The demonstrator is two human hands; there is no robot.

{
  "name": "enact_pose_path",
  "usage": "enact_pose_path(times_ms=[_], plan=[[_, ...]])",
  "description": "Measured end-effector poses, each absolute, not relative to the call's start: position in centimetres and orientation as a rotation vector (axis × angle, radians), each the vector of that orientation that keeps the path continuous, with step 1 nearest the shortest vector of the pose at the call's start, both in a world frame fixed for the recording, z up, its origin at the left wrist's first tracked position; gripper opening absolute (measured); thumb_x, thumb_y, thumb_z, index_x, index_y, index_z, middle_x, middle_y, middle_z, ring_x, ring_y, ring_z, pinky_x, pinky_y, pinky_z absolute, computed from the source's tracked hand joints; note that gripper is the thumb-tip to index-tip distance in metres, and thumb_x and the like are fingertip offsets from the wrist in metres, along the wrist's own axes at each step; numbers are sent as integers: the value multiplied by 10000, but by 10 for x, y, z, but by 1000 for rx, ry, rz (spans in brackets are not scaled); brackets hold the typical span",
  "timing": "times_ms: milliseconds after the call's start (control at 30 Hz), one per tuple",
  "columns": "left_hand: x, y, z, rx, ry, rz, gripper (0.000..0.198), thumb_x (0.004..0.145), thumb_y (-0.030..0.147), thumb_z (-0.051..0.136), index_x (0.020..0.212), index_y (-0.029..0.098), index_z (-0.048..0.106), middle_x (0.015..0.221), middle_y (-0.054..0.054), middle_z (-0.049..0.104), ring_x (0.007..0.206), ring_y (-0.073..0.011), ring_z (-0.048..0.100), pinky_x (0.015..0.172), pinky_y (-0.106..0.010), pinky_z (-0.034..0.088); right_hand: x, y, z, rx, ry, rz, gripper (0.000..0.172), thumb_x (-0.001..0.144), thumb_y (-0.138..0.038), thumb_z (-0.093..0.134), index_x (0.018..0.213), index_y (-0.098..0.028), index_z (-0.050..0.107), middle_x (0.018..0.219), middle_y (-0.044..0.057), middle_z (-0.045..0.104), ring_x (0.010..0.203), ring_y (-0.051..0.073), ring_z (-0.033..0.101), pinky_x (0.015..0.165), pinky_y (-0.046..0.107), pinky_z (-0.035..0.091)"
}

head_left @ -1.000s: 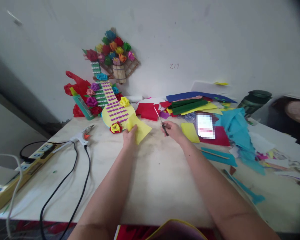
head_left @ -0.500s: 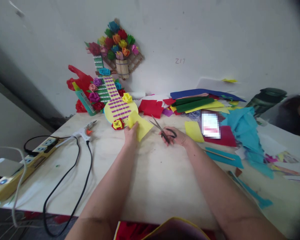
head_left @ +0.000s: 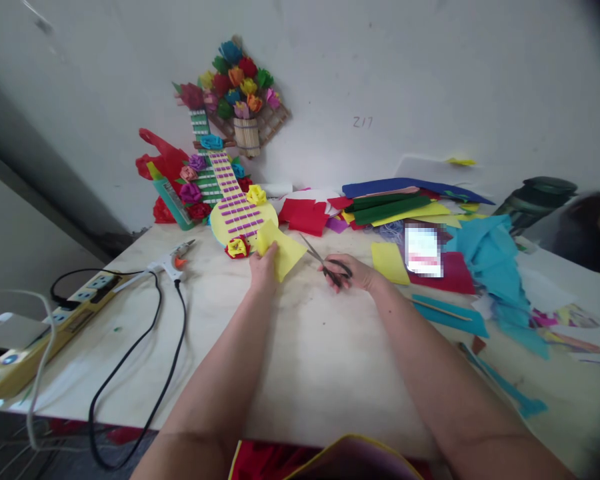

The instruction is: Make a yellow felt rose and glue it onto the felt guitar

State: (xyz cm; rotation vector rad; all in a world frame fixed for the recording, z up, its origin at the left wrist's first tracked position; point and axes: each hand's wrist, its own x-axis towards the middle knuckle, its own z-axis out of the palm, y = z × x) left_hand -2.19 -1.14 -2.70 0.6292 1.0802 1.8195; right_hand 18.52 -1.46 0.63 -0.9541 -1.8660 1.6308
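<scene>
My left hand (head_left: 264, 268) pinches a piece of yellow paper (head_left: 289, 252) by its left side, just in front of a guitar-shaped craft (head_left: 223, 223) with purple strips and paper flowers. A pair of scissors (head_left: 320, 257) with black handles is in my right hand (head_left: 347, 272), fingers through the loops. The blades are slightly parted and point up and left, close to the right corner of the paper. Whether they touch it I cannot tell. A second yellow sheet (head_left: 390, 262) lies to the right of my right hand.
At left are a white glue gun (head_left: 173, 262) with a looping black cord and a yellow power strip (head_left: 75, 313). Behind stand a teal glue bottle (head_left: 174, 203) and a flower craft (head_left: 245, 137). Coloured sheets (head_left: 390, 208), blue crepe paper (head_left: 500, 267) and a dark bottle (head_left: 540, 200) lie right.
The whole view has shifted very slightly. Both hands keep their hold on the paper and the scissors, with almost no movement; the blades look a little less apart.
</scene>
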Motion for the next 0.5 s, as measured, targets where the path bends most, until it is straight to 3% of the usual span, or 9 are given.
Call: enact_pose_path(times_ms=[500], plan=[[-20, -13, -24, 618, 1088, 1767, 388, 566, 301, 704, 898, 125, 607, 862, -109, 653, 754, -219, 630, 662, -330, 511, 175, -14, 1, -1027, -1917, 1507, 293, 735, -424, 525, 661, -151, 447, 500, -26, 548, 326, 54, 468, 281, 158, 231]])
